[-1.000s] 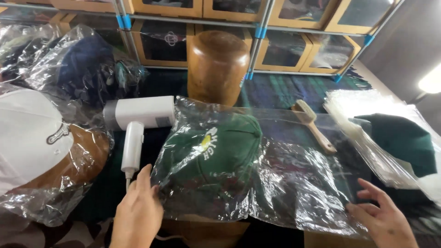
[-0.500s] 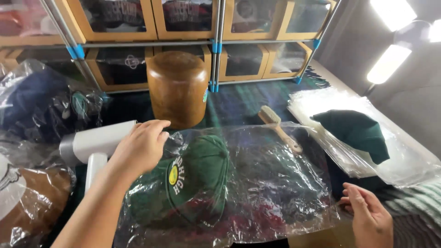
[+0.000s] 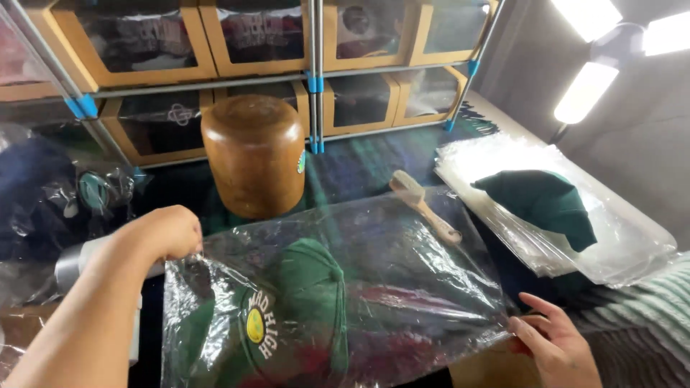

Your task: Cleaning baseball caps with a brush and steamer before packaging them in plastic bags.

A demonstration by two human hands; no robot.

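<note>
A big clear plastic bag (image 3: 359, 287) lies flat in the middle of the dark table (image 3: 374, 162), and a green cap (image 3: 287, 316) sits inside it, toward the 7 o'clock side of the bag. The cap has a round yellow patch on its front. The left hand (image 3: 169, 233) is at about 10 o'clock from the cap. Its fingers are curled shut and pinch the top left corner of the bag. The right hand (image 3: 557, 345) is at about 4 o'clock, at the bag's right edge. Its fingers touch the plastic there, but I cannot tell if they really grip it or only rest on it. The bag is stretched out between the two hands. At 12 o'clock from the bag stands a round brown wooden block (image 3: 251, 154), shaped like a head. A wooden brush (image 3: 424, 208) lies at about 1 o'clock, its handle tip touching the bag's far edge. At 2 o'clock there is a stack of clear bags (image 3: 625, 244) with another green cap (image 3: 543, 205) on top. Just under the left arm is a white hair dryer (image 3: 72, 266). At 9 o'clock there are dark caps in crinkly bags (image 3: 50, 194). Behind it all stands a shelf of yellow boxes (image 3: 180, 68) with clear fronts.
</note>
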